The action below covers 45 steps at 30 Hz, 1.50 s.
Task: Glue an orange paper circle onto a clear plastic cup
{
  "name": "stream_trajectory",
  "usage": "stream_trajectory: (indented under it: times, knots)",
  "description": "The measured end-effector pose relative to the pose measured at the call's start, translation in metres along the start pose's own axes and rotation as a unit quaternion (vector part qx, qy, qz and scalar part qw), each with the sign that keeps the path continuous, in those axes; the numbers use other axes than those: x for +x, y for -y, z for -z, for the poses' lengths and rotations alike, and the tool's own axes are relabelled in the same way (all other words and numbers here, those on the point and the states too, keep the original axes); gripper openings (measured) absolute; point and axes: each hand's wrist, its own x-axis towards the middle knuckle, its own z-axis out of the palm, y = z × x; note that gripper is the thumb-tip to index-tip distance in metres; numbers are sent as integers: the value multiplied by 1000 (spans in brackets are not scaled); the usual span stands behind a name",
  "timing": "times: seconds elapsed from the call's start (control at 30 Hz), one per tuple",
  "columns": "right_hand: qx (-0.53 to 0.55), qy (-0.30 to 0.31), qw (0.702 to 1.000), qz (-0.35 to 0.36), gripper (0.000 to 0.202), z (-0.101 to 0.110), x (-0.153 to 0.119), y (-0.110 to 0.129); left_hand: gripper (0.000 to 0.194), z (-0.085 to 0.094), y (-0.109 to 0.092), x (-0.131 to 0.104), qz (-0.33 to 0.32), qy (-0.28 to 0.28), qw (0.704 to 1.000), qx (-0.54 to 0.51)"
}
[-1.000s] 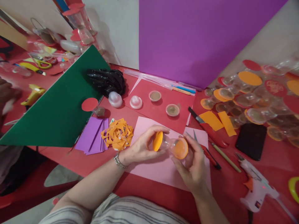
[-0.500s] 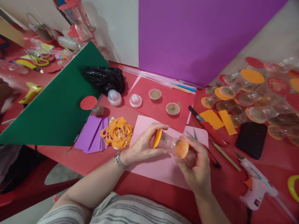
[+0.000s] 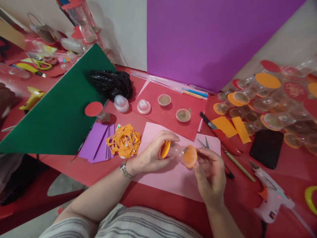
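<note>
Both palms inward, left hand (image 3: pixel 155 153) around an orange-capped hourglass (image 3: pixel 182 154), right hand (image 3: pixel 211 175) curled onto its rim

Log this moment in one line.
left hand: holds orange-ended hourglass | right hand: at its right end | below: pink sheet

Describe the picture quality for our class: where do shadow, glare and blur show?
Head view: soft shadow falls on the pink paper below the left hand and right hand, and low on the purple board; head view: bright glints on the black plastic bag; head view: a dark shape at the left edge, too blurred to make out clearly.
</note>
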Motion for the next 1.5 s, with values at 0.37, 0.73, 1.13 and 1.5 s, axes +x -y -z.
stream_trajectory:
  times: [0.37, 0.73, 1.13, 1.5]
  knots:
    - [32, 111, 986, -120, 32, 7, 10, 6, 44, 2, -6, 3, -50, 50, 996, 59]
    - [87, 134, 975, -155, 27, 6, 7, 2, 46, 3, -7, 4, -53, 41, 996, 56]
    - [-293, 63, 943, 143, 17, 8, 12, 2, 38, 7, -13, 1, -9, 39, 996, 74]
    - [-374, 54, 870, 317, 7, 12, 7, 1, 29, -6, -19, -1, 34, 53, 955, 288]
